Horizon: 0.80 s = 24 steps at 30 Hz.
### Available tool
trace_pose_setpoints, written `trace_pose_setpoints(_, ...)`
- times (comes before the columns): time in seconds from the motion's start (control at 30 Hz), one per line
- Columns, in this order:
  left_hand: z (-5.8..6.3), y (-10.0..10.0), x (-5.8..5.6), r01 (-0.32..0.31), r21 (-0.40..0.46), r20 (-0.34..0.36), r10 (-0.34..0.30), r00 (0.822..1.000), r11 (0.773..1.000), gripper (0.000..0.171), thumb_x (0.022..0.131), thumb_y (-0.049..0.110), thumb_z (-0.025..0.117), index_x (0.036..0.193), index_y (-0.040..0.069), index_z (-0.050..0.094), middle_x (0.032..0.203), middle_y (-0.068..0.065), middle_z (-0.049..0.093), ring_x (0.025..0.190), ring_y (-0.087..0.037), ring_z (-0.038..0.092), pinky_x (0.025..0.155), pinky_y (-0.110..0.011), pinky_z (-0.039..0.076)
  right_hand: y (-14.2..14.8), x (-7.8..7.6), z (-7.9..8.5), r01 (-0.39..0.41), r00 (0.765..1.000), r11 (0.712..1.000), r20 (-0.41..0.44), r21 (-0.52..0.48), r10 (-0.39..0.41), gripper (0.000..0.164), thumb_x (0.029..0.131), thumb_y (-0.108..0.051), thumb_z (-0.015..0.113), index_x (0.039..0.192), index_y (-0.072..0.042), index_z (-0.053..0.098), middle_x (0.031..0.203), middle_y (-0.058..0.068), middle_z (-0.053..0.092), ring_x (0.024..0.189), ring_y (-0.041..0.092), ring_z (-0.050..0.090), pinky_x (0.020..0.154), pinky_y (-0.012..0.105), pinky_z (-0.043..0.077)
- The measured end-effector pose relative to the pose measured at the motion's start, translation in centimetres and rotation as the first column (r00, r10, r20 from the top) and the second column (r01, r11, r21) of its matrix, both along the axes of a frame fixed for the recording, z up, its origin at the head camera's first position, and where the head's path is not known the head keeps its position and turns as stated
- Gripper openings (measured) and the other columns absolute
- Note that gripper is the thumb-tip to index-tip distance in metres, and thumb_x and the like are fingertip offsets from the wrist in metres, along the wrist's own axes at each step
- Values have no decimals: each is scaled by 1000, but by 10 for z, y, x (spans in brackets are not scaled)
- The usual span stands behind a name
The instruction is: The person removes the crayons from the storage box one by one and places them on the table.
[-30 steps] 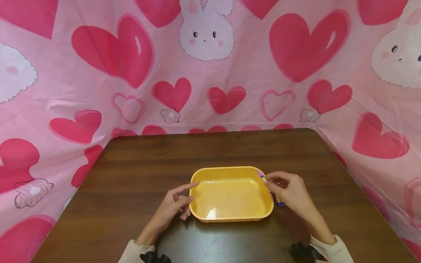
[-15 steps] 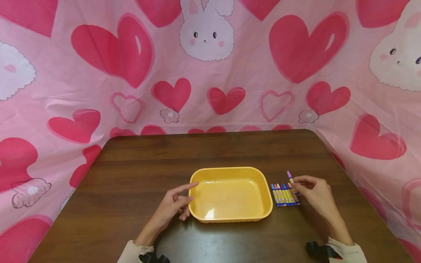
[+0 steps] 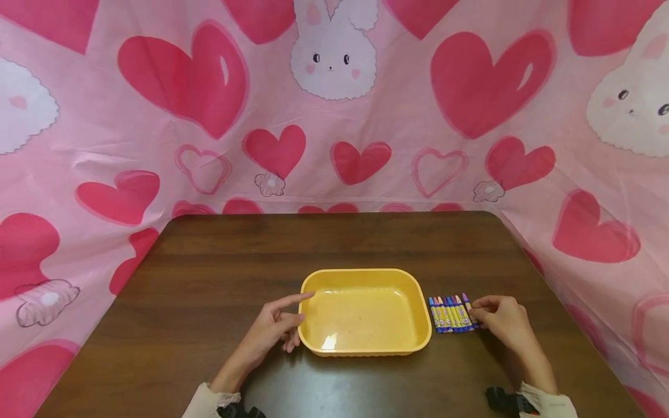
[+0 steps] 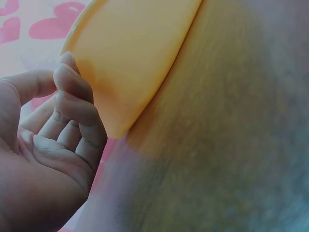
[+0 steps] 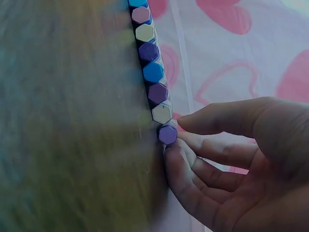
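A shallow yellow plastic tray [image 3: 366,352] sits on the table. My left hand [image 3: 269,328] rests at its left side, index finger lying over the rim and thumb at the edge; the other fingers hang loosely curled. To the tray's right, several crayons [image 3: 449,316] with yellow wrappers and coloured tips lie side by side in a row. At the row's right end my right hand [image 3: 504,319] pinches a purple crayon [image 5: 168,135] between thumb and fingers. That crayon lies against a pale one [image 5: 162,114] in the right wrist view; the hand partly covers it in the head view.
The dark brown wooden table [image 3: 334,241] extends behind and to both sides of the tray. A pink cloth [image 3: 360,128] printed with hearts and rabbits hangs behind and around it. A narrow gap separates the tray from the crayon row.
My right hand carried the purple crayon rightward from the tray's right rim, then lowered it to the right end of the crayon row. The left hand stayed at the tray.
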<state>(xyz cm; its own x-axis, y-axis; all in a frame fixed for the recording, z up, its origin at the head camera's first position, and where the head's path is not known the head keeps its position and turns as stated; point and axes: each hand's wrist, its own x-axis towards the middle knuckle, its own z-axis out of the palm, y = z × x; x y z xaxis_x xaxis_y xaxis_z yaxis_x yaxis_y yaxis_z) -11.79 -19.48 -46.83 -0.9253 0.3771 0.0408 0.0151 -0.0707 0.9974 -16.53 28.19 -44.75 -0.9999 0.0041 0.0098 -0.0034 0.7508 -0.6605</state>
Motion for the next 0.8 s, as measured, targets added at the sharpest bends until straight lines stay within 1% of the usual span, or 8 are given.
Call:
trace_pose_setpoints(0.13,-1,2,2,3,5,2,-3,1000,1000,52,100,11,59,146,-6,43,60,-3,63,46,-10,54,45,-22,48,4,1,-1,-7,1000,1000,19,9,7,19,86,-12,75,95,4,73,84,13,73,63,16,68,56,26,55)
trace_pose_setpoints(0.33,1,3,6,7,16,4,-7,1000,1000,51,100,10,59,146,-5,43,60,-3,63,46,-10,54,45,-22,48,4,4,1,-14,999,999,47,53,11,19,85,-15,76,95,0,74,82,9,74,64,14,67,57,26,51)
trace_pose_setpoints(0.47,1,4,9,9,22,-4,-9,1000,1000,50,100,9,58,146,-6,43,61,-3,63,46,-9,54,44,-22,48,3,7,5,-18,999,998,52,66,14,19,85,-15,76,96,0,74,83,9,74,64,15,67,57,27,51)
trace_pose_setpoints(0.53,1,4,9,6,17,-2,-6,1000,1000,50,100,9,59,146,-6,43,60,-3,63,46,-9,53,44,-21,48,3,9,7,-19,999,996,36,87,15,19,86,-17,76,96,-1,75,84,10,74,68,17,67,59,29,51)
trace_pose_setpoints(0.6,2,5,9,-7,4,7,7,1000,1000,51,100,11,60,146,-4,44,60,-2,61,45,-9,51,44,-20,46,3,10,9,-14,1000,993,-9,115,16,19,86,-18,76,95,-2,75,84,9,74,71,20,68,62,33,51)
trace_pose_setpoints(0.67,1,5,8,-19,-6,0,19,1000,1000,51,99,11,61,146,-4,45,59,-1,56,45,-8,48,45,-19,44,3,11,10,0,995,989,-94,146,14,17,86,-19,76,94,-3,75,82,6,73,73,19,67,64,36,50)
trace_pose_setpoints(0.73,1,6,8,-33,-10,-10,33,999,999,52,99,11,61,146,-2,45,60,-1,51,45,-8,44,44,-18,41,2,13,11,14,979,986,-201,164,20,15,86,-17,76,94,-4,75,80,4,72,73,15,66,64,35,50)
trace_pose_setpoints(0.8,1,6,8,-41,-8,-19,41,999,999,52,99,11,61,147,-1,45,61,-2,47,45,-9,42,43,-19,39,0,15,14,23,953,985,-300,172,30,14,86,-15,76,95,-3,75,80,2,71,71,12,63,63,32,49)
